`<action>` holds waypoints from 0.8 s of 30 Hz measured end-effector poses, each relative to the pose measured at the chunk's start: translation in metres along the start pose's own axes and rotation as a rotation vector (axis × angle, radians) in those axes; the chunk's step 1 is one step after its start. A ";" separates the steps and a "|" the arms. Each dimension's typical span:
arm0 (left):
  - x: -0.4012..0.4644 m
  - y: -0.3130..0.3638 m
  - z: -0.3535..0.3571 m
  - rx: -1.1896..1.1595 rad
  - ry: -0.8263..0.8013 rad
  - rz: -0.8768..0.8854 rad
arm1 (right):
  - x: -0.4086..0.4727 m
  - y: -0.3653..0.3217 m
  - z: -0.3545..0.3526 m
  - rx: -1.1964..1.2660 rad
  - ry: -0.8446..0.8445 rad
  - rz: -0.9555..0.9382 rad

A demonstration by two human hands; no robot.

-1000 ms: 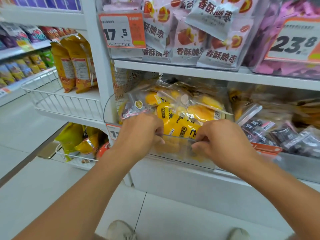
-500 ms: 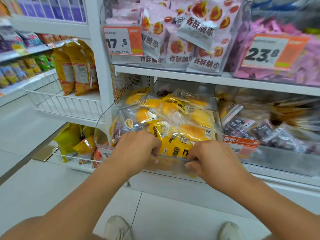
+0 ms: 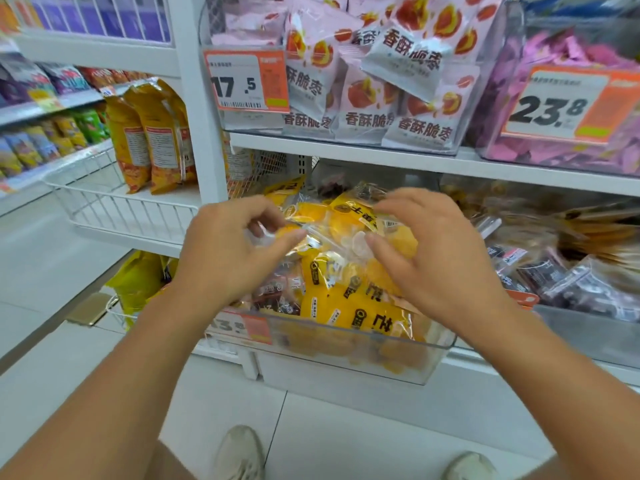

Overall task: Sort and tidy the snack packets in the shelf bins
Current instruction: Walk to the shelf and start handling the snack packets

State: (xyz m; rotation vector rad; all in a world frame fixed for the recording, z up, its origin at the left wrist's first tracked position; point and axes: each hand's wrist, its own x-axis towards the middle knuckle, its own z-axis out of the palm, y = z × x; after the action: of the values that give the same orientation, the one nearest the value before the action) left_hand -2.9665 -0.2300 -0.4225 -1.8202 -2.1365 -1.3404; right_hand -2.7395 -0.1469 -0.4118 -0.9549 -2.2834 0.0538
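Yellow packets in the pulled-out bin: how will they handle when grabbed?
Yellow packets probably floppy: clear film looks crinkled. Likely slippery: the wrap is glossy. Loosely heaped in the clear bin, so neighbours may shift when one is pulled.
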 end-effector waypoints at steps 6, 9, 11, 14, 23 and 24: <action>0.022 -0.017 0.042 0.205 -0.307 0.095 | 0.073 0.028 0.033 -0.159 -0.476 0.388; 0.025 -0.007 0.056 0.289 -0.371 0.145 | 0.079 0.039 0.038 -0.175 -0.591 0.506; 0.028 -0.001 0.059 0.318 -0.350 0.152 | 0.076 0.041 0.038 -0.215 -0.513 0.468; 0.030 0.005 0.062 0.325 -0.317 0.140 | 0.066 0.040 0.032 -0.274 -0.328 0.319; 0.018 0.015 0.063 0.058 -0.253 0.034 | 0.006 0.052 -0.008 0.089 -0.456 0.085; 0.017 0.018 0.065 0.005 -0.219 0.002 | 0.001 0.051 -0.011 0.119 -0.531 0.074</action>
State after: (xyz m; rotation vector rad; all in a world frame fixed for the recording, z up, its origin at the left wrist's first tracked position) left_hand -2.9256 -0.1783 -0.4443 -2.0533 -2.2346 -1.1828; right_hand -2.7014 -0.1110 -0.4169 -1.0539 -2.6801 0.5259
